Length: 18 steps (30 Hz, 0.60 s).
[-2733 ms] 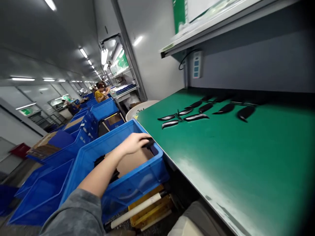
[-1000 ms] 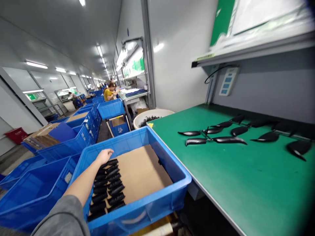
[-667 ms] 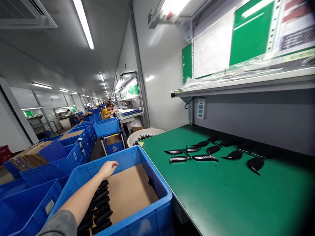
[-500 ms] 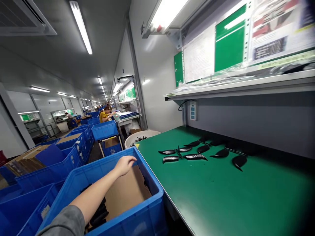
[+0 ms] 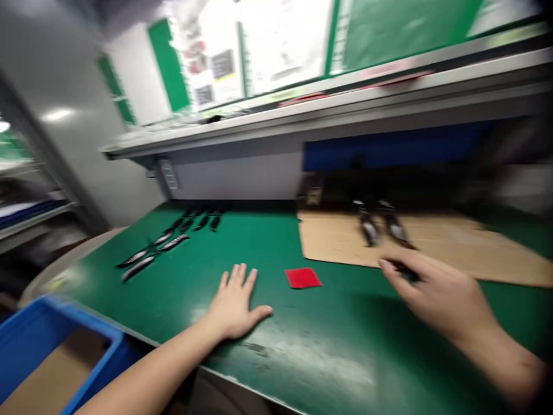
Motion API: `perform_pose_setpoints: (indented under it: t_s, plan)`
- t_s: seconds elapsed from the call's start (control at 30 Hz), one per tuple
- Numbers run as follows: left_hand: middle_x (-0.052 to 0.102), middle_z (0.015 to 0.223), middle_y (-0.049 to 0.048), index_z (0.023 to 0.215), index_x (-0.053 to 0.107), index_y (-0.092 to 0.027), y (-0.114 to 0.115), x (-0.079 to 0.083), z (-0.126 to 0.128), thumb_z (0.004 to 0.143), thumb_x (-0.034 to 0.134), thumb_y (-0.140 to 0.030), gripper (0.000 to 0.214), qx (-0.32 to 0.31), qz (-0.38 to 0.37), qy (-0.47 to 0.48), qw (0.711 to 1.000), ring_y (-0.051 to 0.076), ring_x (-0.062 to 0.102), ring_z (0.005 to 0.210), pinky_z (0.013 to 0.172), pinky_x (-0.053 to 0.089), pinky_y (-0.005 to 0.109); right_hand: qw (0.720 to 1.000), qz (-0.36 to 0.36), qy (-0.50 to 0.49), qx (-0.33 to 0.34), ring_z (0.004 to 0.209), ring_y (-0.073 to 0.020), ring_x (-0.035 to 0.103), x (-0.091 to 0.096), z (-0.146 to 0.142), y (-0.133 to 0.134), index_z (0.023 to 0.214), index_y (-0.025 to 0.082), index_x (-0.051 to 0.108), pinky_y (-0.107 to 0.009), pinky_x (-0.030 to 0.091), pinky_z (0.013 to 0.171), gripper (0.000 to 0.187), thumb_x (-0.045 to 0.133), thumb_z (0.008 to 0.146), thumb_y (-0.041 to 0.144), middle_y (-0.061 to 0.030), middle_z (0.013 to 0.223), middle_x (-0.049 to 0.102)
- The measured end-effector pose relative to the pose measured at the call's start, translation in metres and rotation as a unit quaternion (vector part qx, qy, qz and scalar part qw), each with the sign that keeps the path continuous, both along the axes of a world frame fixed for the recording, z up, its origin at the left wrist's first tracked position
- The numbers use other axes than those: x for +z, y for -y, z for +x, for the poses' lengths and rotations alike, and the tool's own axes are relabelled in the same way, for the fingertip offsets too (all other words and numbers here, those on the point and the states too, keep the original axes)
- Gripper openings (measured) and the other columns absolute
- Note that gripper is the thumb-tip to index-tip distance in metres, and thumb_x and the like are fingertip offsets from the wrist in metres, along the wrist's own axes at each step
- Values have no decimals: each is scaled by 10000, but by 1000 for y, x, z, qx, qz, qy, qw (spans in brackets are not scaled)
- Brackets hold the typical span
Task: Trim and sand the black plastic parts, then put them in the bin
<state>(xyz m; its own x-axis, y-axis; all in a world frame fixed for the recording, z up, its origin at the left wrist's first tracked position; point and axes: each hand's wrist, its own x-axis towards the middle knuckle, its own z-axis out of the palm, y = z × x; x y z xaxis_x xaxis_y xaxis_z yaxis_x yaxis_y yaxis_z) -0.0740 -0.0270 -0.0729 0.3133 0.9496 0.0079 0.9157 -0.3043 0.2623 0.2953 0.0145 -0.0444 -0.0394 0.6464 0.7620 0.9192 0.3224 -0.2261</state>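
My left hand point(image 5: 235, 302) lies flat on the green bench top point(image 5: 268, 248), fingers spread, holding nothing. A small red square point(image 5: 303, 278) sits just to its right. My right hand point(image 5: 434, 291) hovers low at the near edge of a cardboard sheet point(image 5: 453, 242), with its fingertips over a small dark piece point(image 5: 404, 269). Motion blur hides whether it grips that piece. Two black curved parts point(image 5: 380, 226) lie on the cardboard beyond my right hand. Several more black curved parts point(image 5: 164, 245) lie in a row on the bench at the far left.
A blue crate point(image 5: 30, 328) lined with cardboard stands below the bench's left corner. A grey shelf point(image 5: 302, 118) with papers and green sheets runs above the back of the bench. A dark blue box point(image 5: 389, 151) sits under that shelf.
The view has swung from the blue crate to the bench. My left hand left the crate and now rests on the bench top. My right hand has come into view.
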Motion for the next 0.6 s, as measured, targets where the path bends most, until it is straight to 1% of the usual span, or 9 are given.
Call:
perform_pose_setpoints:
  t_s: [0.07, 0.13, 0.2, 0.27, 0.37, 0.43, 0.53, 0.6]
  plan:
    - [8, 1551, 130, 1503, 152, -205, -20, -7, 21, 818, 314, -778, 907, -31, 6, -18, 999, 307, -34, 1433, 1169, 55, 556, 998, -25, 38, -42, 876, -201, 625, -7, 59, 33, 913, 238, 648, -297, 442, 745, 303, 443, 942, 460, -37, 910, 675]
    - [2, 1550, 120, 1503, 142, -184, -29, -9, 47, 825, 293, -776, 913, -78, 9, -26, 997, 292, -39, 1434, 1177, 59, 532, 994, -48, 54, -87, 838, -200, 631, -15, 102, 56, 903, 235, 652, -301, 433, 704, 267, 458, 921, 417, -32, 899, 682]
    - [6, 1550, 104, 1503, 135, -172, -25, -8, 74, 821, 295, -778, 926, -122, 8, -25, 992, 287, -39, 1433, 1184, 60, 518, 988, -62, 54, -130, 826, -221, 633, -23, 134, 72, 870, 229, 660, -318, 424, 668, 262, 466, 897, 403, -35, 886, 687]
    - [8, 1547, 102, 1502, 144, -144, -11, -7, 99, 828, 280, -768, 928, -128, 0, -17, 992, 282, -41, 1430, 1192, 64, 500, 984, -65, 40, -161, 821, -245, 634, -30, 153, 85, 841, 219, 658, -332, 419, 639, 271, 458, 885, 396, -47, 877, 687]
    - [-8, 1539, 107, 1495, 145, -84, 14, -10, 125, 845, 237, -742, 929, -96, -23, -1, 995, 265, -64, 1421, 1207, 58, 457, 980, -61, 7, -191, 781, -249, 632, -36, 163, 94, 840, 208, 645, -334, 424, 618, 279, 436, 894, 384, -58, 865, 682]
    - [-29, 1537, 85, 1498, 136, -98, 27, -13, 133, 842, 244, -741, 925, -100, -39, 9, 994, 258, -80, 1416, 1212, 53, 446, 981, -74, 0, -180, 779, -239, 632, -34, 159, 95, 844, 211, 641, -329, 437, 635, 288, 425, 904, 390, -48, 867, 676]
    - [-54, 1530, 78, 1498, 127, -111, 38, -12, 142, 832, 283, -750, 936, -123, -50, 20, 991, 273, -95, 1412, 1209, 56, 481, 985, -124, 18, -115, 820, -209, 629, -26, 135, 89, 883, 228, 645, -305, 462, 691, 294, 426, 926, 419, -22, 902, 663]
    - [-42, 1534, 70, 1501, 115, -143, 41, -7, 151, 839, 310, -739, 912, -166, -48, 34, 984, 284, -79, 1417, 1203, 69, 510, 984, -160, 35, -69, 834, -196, 623, -21, 106, 79, 983, 250, 642, -291, 470, 702, 280, 477, 922, 468, -14, 942, 648]
